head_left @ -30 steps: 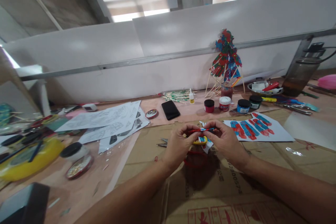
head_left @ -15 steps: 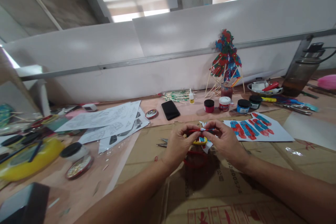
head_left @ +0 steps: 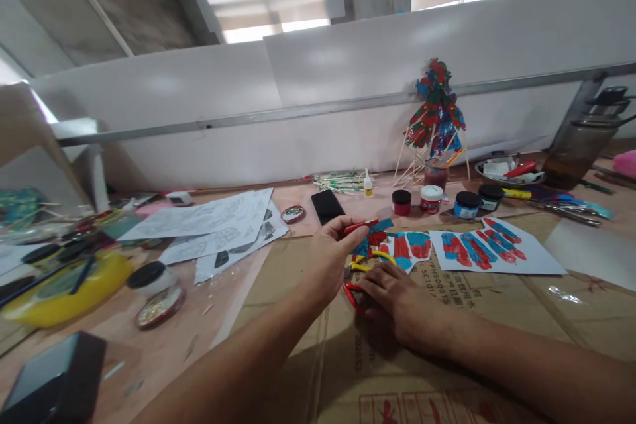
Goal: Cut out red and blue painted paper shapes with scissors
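My left hand (head_left: 332,257) is raised over the cardboard sheet (head_left: 447,344), its thumb and fingers pinched on a small red-and-blue painted cut-out (head_left: 366,226). My right hand (head_left: 392,291) lies low on the cardboard just right of it, fingers stretched loosely over a red-handled tool (head_left: 350,293). A yellow-handled tool (head_left: 370,260) lies between the two hands. Another painted cut piece (head_left: 412,245) rests on the cardboard beyond my right hand.
A white sheet with red and blue painted shapes (head_left: 491,246) lies to the right. Several paint jars (head_left: 431,198), a glue bottle (head_left: 368,183), a phone (head_left: 328,205) and a painted puppet on sticks (head_left: 437,112) stand behind. Drawings (head_left: 213,225), a yellow bowl (head_left: 64,286) and lids are left.
My hands have come apart. The right hand let go of the cut-out and dropped to the cardboard onto the red-handled tool; the left hand keeps the cut-out and moved slightly left and up.
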Motion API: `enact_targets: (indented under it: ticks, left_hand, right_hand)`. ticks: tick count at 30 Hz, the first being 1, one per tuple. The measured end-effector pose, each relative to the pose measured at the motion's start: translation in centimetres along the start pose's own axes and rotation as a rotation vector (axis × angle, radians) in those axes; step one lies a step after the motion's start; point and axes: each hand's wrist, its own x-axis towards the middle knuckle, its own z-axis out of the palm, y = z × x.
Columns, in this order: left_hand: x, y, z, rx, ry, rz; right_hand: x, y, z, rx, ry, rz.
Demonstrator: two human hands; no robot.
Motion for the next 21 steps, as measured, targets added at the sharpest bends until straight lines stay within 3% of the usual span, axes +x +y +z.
enact_targets:
  ticks: [8,15,21]
  left_hand:
    - [-0.5,-0.4,0.2,0.107,-0.028,0.034]
    - [-1.4,0.3,0.3,0.160,-0.078,0.084]
    - [-2.6,1.1,0.1,0.124,-0.106,0.126]
  right_hand:
    - [1.8,-0.1,1.2,-0.101,0.056,0.114]
    - [2.2,0.2,1.6,-0.120,-0.044,0.189]
    - [1.7,1.0,-1.1,0.012,-0.009,0.220]
